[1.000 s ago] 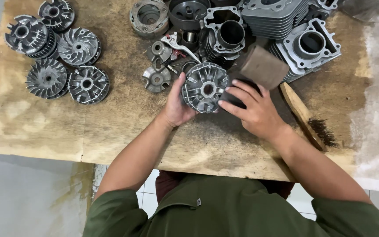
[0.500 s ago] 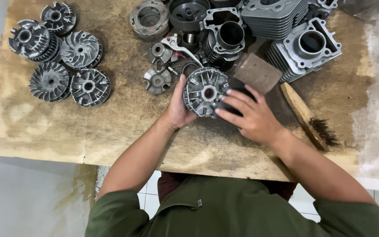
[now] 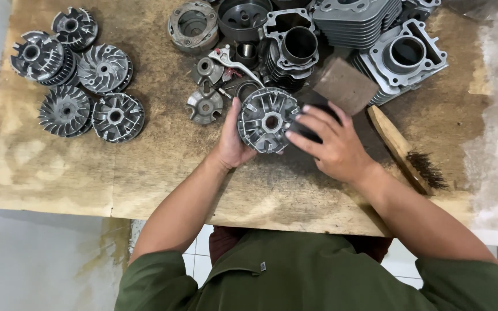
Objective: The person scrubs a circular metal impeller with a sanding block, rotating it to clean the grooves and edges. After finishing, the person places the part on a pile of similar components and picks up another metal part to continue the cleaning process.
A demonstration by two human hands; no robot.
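My left hand (image 3: pixel 231 147) grips a round grey metal pulley disc (image 3: pixel 267 119) with ribs and a centre hole, holding it tilted just above the wooden table (image 3: pixel 145 173). My right hand (image 3: pixel 329 144) presses a folded sheet of brown sandpaper (image 3: pixel 344 85) against the disc's right edge; the sheet's free end sticks up behind my fingers. The part of the sandpaper under my fingers is hidden.
Several finned pulley discs (image 3: pixel 82 75) lie at the table's far left. Engine cylinders (image 3: pixel 402 57), a clutch housing (image 3: pixel 191 24), a brake lever (image 3: pixel 231 60) and small metal parts crowd the far middle. A wooden-handled wire brush (image 3: pixel 404 152) lies to the right.
The disc and both hands have shifted slightly between frames, with my right hand and the sandpaper sliding along the disc's edge. Nothing on the table has moved.
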